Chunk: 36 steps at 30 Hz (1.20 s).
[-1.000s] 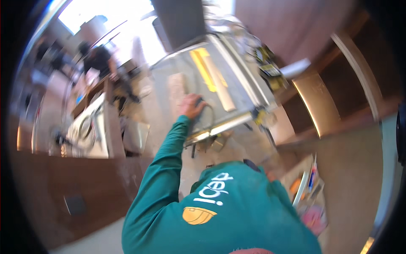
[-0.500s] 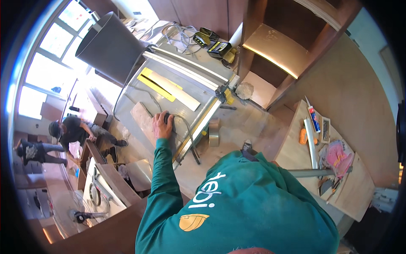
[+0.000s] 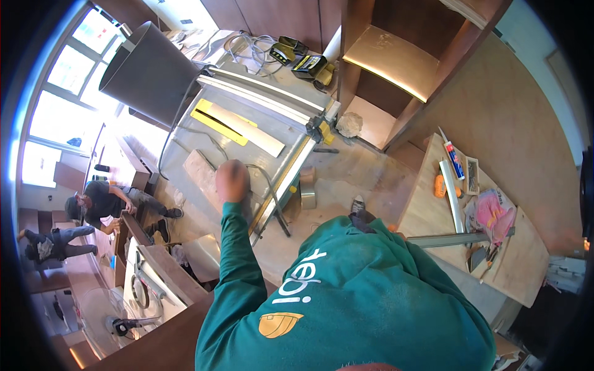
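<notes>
Head view: wooden board point(image 3: 201, 175) lies flat on the table saw point(image 3: 247, 133), at its near left part. Left hand point(image 3: 232, 179) rests on the board's near end, fingers curled down over it, seemingly gripping; blurred, hard to confirm. Yellow strip point(image 3: 216, 125) just beyond. Right hand not in view. Bench point(image 3: 433, 210) to the right carries a sealant tube point(image 3: 453, 157).

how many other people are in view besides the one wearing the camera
2, both at far left near the windows: one person in dark top crouching, another person in grey trousers below. More may be hidden.
</notes>
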### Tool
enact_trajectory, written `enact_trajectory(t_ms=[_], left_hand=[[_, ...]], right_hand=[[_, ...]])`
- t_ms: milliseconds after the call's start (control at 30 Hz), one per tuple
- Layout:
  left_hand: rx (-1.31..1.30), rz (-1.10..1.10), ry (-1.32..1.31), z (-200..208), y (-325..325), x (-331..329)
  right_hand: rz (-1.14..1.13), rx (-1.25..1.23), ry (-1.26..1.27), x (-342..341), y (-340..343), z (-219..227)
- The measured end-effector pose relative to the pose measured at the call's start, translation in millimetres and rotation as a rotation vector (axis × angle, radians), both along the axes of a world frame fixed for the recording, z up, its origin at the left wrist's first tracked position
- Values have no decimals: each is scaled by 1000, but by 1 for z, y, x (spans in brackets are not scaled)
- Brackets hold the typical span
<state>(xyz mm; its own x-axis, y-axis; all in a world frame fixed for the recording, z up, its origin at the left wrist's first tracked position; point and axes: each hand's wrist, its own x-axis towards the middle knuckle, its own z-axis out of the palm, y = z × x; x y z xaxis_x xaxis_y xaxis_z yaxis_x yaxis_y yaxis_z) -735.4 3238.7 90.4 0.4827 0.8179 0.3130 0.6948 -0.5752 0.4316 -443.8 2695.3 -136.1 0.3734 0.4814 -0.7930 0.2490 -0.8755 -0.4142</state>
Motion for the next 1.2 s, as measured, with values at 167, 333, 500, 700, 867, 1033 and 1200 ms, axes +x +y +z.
enact_trajectory(t_ms=[167,333,500,700,867,1033,1200], left_hand=[[18,20,-60,-9,-1,-14],[32,-34,-73,10,3,15],[-12,24,-52,-7,0,-9],[40,-45,69,-3,1,11],[32,-41,68,-13,2,1],[33,-34,75,0,-1,-5],[-24,-71,38,-6,2,8]], right_hand=[[72,2,-4,9,5,-3],[91,20,-1,17,-9,-24],[616,-45,-137,34,17,-41],[-344,221,-45,19,-29,-81],[-501,364,-163,-40,-67,-71],[-144,43,44,-49,-55,11],[159,72,-114,-7,-96,-74]])
